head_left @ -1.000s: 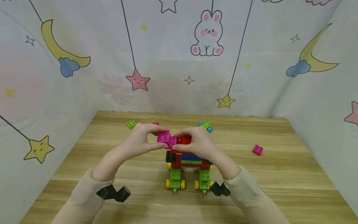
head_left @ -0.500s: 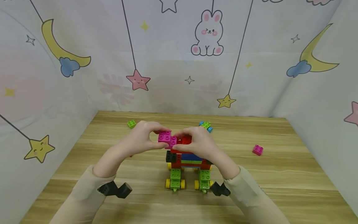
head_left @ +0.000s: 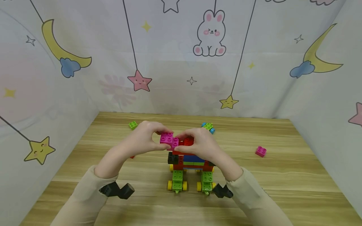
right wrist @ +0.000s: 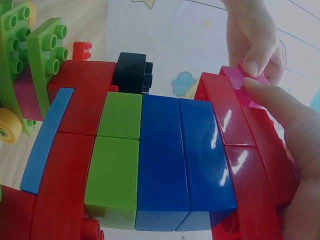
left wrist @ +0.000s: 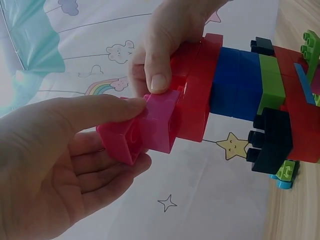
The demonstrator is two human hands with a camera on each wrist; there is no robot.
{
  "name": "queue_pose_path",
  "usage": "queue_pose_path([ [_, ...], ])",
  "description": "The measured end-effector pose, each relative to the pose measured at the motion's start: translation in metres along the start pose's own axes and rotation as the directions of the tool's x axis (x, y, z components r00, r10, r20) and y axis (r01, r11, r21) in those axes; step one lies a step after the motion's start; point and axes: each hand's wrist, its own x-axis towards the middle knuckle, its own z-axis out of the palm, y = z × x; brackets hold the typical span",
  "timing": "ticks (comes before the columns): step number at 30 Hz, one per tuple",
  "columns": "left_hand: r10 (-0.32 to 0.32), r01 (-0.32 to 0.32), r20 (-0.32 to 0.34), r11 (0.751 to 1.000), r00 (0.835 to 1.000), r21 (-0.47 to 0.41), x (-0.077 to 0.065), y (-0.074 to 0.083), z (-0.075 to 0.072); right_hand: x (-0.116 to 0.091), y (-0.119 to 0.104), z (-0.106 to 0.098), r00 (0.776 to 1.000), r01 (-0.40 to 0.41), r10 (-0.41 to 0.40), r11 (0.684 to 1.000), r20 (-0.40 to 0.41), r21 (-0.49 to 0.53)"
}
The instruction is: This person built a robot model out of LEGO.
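My left hand (head_left: 141, 138) pinches a pink building brick (left wrist: 119, 142) between thumb and fingers. That brick overlaps a second pink brick (left wrist: 161, 125) set at the left end of the top red layer. My right hand (head_left: 199, 142) reaches over the top of the built toy, its thumb on the second pink brick and its palm beside the red bricks (right wrist: 245, 160). Blue bricks (right wrist: 165, 160), a green layer (right wrist: 115, 165) and black side bricks (left wrist: 272, 140) make up the body below. It stands on green wheeled bases (head_left: 177, 180) with yellow wheels.
A loose green brick (head_left: 133, 125) lies at the back left. Behind the right hand is a green piece with blue wheels (head_left: 208, 126), and a pink brick (head_left: 260, 151) lies to the right. A small red brick (right wrist: 82, 50) shows past the toy. Printed cloth walls enclose the wooden table.
The left hand and its pink brick have shifted slightly right and up. A loose pink brick at the back is now hidden behind that hand. The right hand stays in place.
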Motion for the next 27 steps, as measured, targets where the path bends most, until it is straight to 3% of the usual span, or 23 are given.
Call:
queue_pose_path([
  [20,-0.055,0.056,0.018,0.998,0.998,-0.032,0.0003,0.0007,0.0003,0.0002,0.0004,0.0007,1.000,0.006,-0.006,1.000,-0.009,-0.015],
  [27,-0.039,0.040,0.022,0.998,0.999,-0.043,0.0002,-0.0003,0.0015,-0.0006,0.0003,0.0010,1.000,0.004,-0.004,1.000,-0.007,-0.009],
])
